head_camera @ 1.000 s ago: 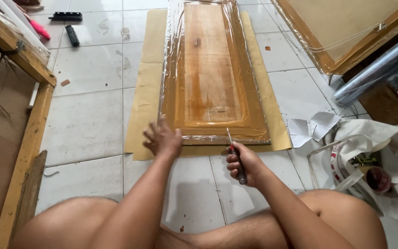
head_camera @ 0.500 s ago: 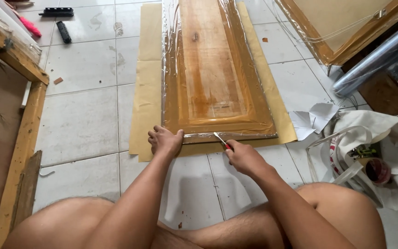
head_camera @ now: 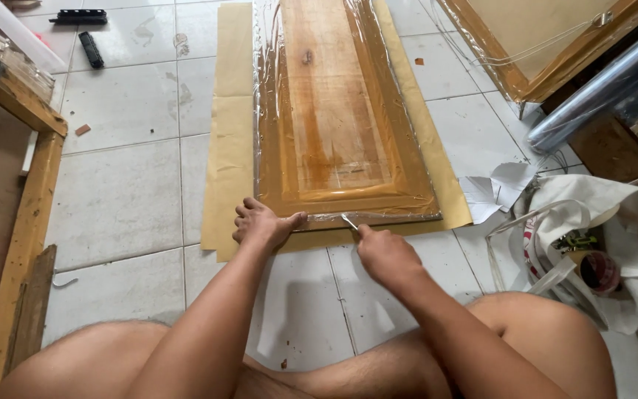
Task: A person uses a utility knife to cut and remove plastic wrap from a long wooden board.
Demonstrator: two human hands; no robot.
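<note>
Glossy clear plastic film is covering the varnished wooden panel [head_camera: 337,118] at centre frame. Matt tan paper [head_camera: 229,133] is lying beneath it on smooth, pale floor tiles [head_camera: 119,192].

A wooden door panel [head_camera: 337,111] wrapped in clear plastic film lies flat on brown paper [head_camera: 229,133] over the tiled floor [head_camera: 123,177]; the left hand [head_camera: 260,224] presses its near corner; the right hand [head_camera: 384,255] holds a small blade [head_camera: 348,221] against the near edge; a white cloth bag [head_camera: 592,222] sits nearby.

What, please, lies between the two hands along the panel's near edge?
In the head view, between left hand and right hand: the wrapped wooden panel's edge and a thin blade.
</note>
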